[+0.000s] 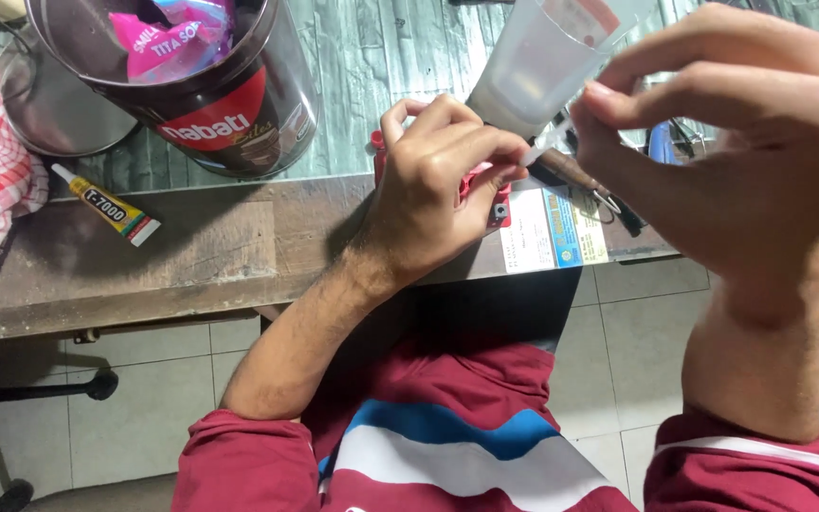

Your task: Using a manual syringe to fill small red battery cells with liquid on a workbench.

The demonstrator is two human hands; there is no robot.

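A: Head view. Left hand (443,180) is clamped on a small red part (497,202) just above the table (191,256) edge.
B: Right hand (741,142)?
A: Fingers pinched on a translucent bottle (537,66), tilted, nozzle (544,147) touching or just beside the part.
B: Progress?
A: Looks mid-application. Can't tell if anything's out yet.
B: Else?
A: Glue tube (106,205) and tin (201,85) lie well left, untouched. Tools lie behind the hands, blurred.

Left hand (438,180) curled closed, right hand (713,142) pinching in a fingertip grip.
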